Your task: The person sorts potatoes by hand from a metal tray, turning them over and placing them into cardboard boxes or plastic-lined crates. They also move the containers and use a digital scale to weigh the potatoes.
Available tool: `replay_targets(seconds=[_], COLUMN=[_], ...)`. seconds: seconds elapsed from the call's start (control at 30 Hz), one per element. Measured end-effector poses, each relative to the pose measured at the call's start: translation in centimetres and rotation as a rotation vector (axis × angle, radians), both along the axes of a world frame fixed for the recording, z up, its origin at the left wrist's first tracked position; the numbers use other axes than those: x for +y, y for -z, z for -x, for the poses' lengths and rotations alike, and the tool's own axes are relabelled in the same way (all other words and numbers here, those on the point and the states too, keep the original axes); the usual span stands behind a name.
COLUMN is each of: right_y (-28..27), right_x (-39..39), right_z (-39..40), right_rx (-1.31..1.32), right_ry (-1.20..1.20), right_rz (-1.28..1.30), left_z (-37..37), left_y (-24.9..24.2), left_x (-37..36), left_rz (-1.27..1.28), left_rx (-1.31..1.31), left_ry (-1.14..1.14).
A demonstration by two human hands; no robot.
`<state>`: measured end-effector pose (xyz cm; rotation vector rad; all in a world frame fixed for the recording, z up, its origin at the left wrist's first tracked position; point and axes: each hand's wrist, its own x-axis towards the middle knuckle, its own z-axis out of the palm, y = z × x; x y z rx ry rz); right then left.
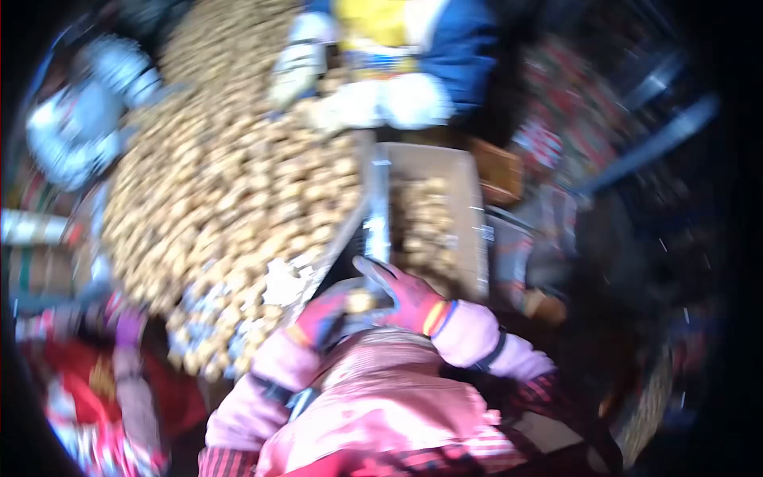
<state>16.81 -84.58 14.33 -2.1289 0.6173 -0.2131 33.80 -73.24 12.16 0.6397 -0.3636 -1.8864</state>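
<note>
Both of my hands wear pink-and-grey gloves and are close together in front of my pink apron, blurred by motion. A round tan potato (360,300) shows between them, against the fingers of my left hand (319,316), which looks closed on it. My right hand (407,296) is just beside the potato, its thumb stretched out and apart from the other fingers, which are partly hidden. Beyond my hands, a large heap of potatoes (238,179) covers the sorting table. A cardboard box (469,195) with several potatoes inside stands just past my right hand.
Across the heap, a person in a blue jacket (461,56) has white-gloved hands near the potatoes. A person's light-blue sleeve (75,131) is at the far left, and a person in red (83,381) is at lower left. An orange-brown box (497,171) adjoins the cardboard box.
</note>
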Motion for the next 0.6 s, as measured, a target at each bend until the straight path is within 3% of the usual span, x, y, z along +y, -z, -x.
replay_targets(seconds=[0.03, 0.07, 0.1, 0.2, 0.3, 0.33, 0.37, 0.43, 0.5, 0.6], right_y=[0.4, 1.1, 1.9, 5.1, 8.9, 11.1, 7.9, 6.4, 3.7, 5.1], right_x=[1.0, 1.0, 0.9, -4.1, -12.0, -14.8, -14.3, -12.6, -8.4, -8.4], right_z=[-2.0, -1.2, -0.4, 5.2, 18.4, 25.2, 27.7, 33.7, 35.4, 35.3], right_rx=[-0.011, -0.034, -0.057, -0.005, 0.114, 0.059, 0.043, 0.152, 0.598, 0.604], right_ry=[-0.116, -0.094, -0.073, 0.351, 0.716, 0.870, 1.125, 1.254, 1.239, 1.217], right_rz=[-0.053, -0.090, -0.127, -0.009, 0.392, 0.363, 0.056, 0.474, 0.547, 0.479], left_z=[-2.1, -0.2, -0.1, -1.7, -3.6, -4.1, -4.7, -5.2, -5.0, -5.0], left_y=[-0.4, 2.9, -1.4, 0.3, 3.4, 3.9, 4.5, 5.7, 7.0, 7.6], left_x=[1.8, 1.3, 1.4, 3.6, 7.9, 9.5, 11.0, 13.6, 15.6, 16.6], left_rz=[0.022, -0.091, -0.089, -0.169, -0.176, -0.186, -0.181, -0.274, -0.263, -0.242], left_rx=[-0.055, 0.019, 0.065, 0.029, 0.093, 0.096, 0.098, 0.049, 0.074, 0.090], left_ry=[0.021, 0.041, 0.035, -0.037, -0.166, -0.205, -0.222, -0.303, -0.357, -0.411])
